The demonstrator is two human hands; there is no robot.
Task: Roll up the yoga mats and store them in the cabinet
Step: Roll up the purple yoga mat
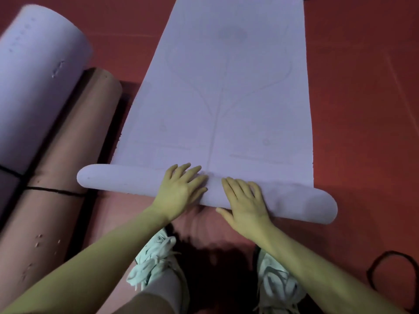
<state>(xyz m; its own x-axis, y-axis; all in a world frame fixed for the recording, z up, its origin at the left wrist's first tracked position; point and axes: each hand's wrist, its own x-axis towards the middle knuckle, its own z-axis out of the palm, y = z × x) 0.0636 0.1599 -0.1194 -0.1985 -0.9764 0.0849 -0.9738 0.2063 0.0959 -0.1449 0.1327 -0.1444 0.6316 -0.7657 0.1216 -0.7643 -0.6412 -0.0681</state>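
Lilac yoga mat (226, 98), near end rolled

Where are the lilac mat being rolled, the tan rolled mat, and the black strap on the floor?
lilac mat (226, 98), head view, flat unrolled part.
tan rolled mat (68, 155), head view, its side.
black strap (374, 266), head view, left of loop.

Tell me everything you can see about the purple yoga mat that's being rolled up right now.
The purple yoga mat is pale lavender, matte and foam-like, printed with faint grey alignment lines and a centre line. Most of it lies flat on the red floor, stretching away from the person. Its near end is wound into a thin roll lying crosswise, its ends sticking out past the flat part. The left hand and the right hand press on the roll's middle, fingers spread flat.
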